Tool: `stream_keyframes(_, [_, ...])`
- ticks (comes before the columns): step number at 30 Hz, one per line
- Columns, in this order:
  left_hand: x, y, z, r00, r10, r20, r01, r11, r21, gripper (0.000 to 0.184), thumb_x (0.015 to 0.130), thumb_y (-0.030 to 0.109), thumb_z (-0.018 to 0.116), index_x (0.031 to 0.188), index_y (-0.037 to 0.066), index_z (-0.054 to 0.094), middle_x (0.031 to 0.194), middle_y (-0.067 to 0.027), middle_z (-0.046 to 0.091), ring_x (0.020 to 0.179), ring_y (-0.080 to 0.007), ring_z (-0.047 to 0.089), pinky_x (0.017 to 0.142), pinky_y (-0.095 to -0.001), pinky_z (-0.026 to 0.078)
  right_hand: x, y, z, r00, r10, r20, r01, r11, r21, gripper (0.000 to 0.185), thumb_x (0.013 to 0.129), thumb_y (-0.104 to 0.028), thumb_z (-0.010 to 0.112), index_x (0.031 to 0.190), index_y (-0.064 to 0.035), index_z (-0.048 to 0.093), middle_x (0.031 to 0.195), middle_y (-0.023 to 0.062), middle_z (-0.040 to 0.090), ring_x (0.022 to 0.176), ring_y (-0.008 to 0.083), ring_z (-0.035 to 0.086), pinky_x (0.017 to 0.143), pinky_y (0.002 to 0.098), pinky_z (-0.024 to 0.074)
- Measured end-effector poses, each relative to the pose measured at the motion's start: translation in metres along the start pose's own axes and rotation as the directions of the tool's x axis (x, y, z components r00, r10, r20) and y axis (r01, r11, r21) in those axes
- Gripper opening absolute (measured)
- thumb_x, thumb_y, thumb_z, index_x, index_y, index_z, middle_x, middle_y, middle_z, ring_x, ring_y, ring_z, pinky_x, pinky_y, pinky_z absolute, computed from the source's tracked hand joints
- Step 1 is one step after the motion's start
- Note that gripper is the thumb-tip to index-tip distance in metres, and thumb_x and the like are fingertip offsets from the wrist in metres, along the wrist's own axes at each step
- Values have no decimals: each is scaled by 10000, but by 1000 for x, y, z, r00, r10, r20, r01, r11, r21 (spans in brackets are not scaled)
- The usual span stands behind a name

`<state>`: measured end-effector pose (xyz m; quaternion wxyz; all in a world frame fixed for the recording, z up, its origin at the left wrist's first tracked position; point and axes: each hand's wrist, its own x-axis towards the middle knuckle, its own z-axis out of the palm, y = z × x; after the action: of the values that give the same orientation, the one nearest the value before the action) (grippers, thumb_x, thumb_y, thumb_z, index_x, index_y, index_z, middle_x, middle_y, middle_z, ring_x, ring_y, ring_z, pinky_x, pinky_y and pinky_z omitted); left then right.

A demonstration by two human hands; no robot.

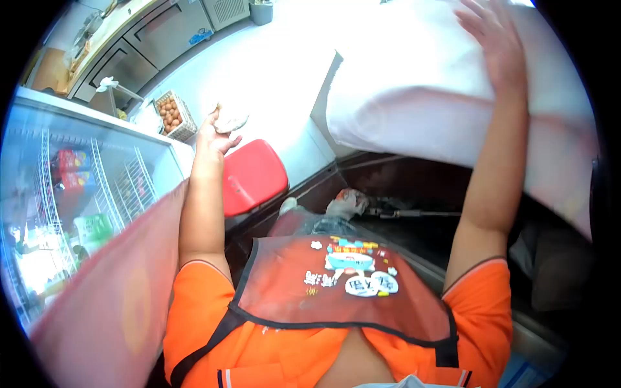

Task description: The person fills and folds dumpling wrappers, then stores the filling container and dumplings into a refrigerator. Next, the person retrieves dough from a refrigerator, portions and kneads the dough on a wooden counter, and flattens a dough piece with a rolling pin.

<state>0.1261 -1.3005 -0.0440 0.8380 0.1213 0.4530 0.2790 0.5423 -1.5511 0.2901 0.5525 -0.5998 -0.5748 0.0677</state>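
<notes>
My left hand point(213, 138) is stretched forward on the left. A small white crumpled thing point(233, 123) rests in its fingers; whether it is cloth, paper or plastic I cannot tell. Below this hand is a red stool or lid-like seat point(255, 176). At the upper right, my right hand point(490, 29) lies with its fingers spread against a large pale pinkish-white sheet point(388, 123), with nothing visible in its grasp. Another pinkish sheet point(110, 284) hangs beside my left arm.
A glass-front fridge point(71, 194) with wire shelves stands at the left. Beyond it is a basket of brown eggs point(170, 115). Steel cabinets point(152, 35) line the far wall, near a grey bin point(261, 11). Dark steps or ledges lie by my feet.
</notes>
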Motion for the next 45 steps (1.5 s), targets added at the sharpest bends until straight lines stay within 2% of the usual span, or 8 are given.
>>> stream_keyframes(2, [10,2,20,997,4,-75,-5,1000,-13,411,923,401,572,1318,290,564,1406,20,559,1348,-219,439,1067,-642,192,-5,-10,-14,964,157,-214,-158,987,13,569,1048,-228,448,1513,48,271,1402,256,513,1258,321,559,1087,373,466])
stream_keyframes(3, [18,15,27,997,10,-76,-12,1000,-26,414,922,401,573,1321,290,561,1403,19,561,1342,-218,445,1060,-639,202,1,-38,6,969,52,-240,-203,717,-667,557,1035,-208,456,1504,53,305,1386,266,529,1282,316,541,1111,385,434])
stream_keyframes(4, [26,23,36,996,16,-82,-19,999,-32,418,921,400,573,1323,289,559,1400,19,564,1336,-218,452,1053,-636,211,12,-24,-18,952,88,-293,-67,995,79,530,1017,-180,456,1486,44,354,1401,262,522,1293,320,533,1133,418,392])
stream_keyframes(13, [13,60,82,955,266,-133,-254,962,105,469,876,379,625,1323,261,554,1304,9,621,1242,-197,506,975,-531,300,-28,4,-106,913,-118,-389,156,985,67,574,973,-179,396,1446,137,322,1430,325,445,1321,363,490,1134,441,381])
stream_keyframes(17, [27,87,97,850,492,-188,-476,871,125,437,837,300,712,1236,186,577,1126,11,647,1039,-151,587,782,-321,406,39,56,-18,512,-467,-721,425,867,-260,298,866,-213,466,959,57,549,853,189,596,744,260,590,686,349,496])
stream_keyframes(22, [59,128,167,642,763,-83,-734,642,224,454,850,200,676,1231,-18,559,1126,-113,641,1054,-194,629,929,-326,480,193,169,268,971,-238,22,237,971,30,347,835,-213,642,1110,-20,554,952,155,628,685,247,637,638,346,518])
stream_keyframes(26, [83,155,215,586,801,-119,-733,587,344,408,843,174,609,1186,-45,579,1076,-136,648,1011,-180,629,871,-296,493,244,160,357,771,-108,628,88,994,63,577,847,-225,753,1335,-43,506,1224,189,609,886,268,677,793,377,537])
stream_keyframes(45, [149,250,216,688,726,22,-654,606,453,438,944,284,590,1276,-2,580,1171,-94,640,1135,-180,568,997,-325,410,402,242,439,916,-70,394,-32,968,247,234,959,-209,527,988,-2,631,850,99,694,753,187,656,707,326,515])
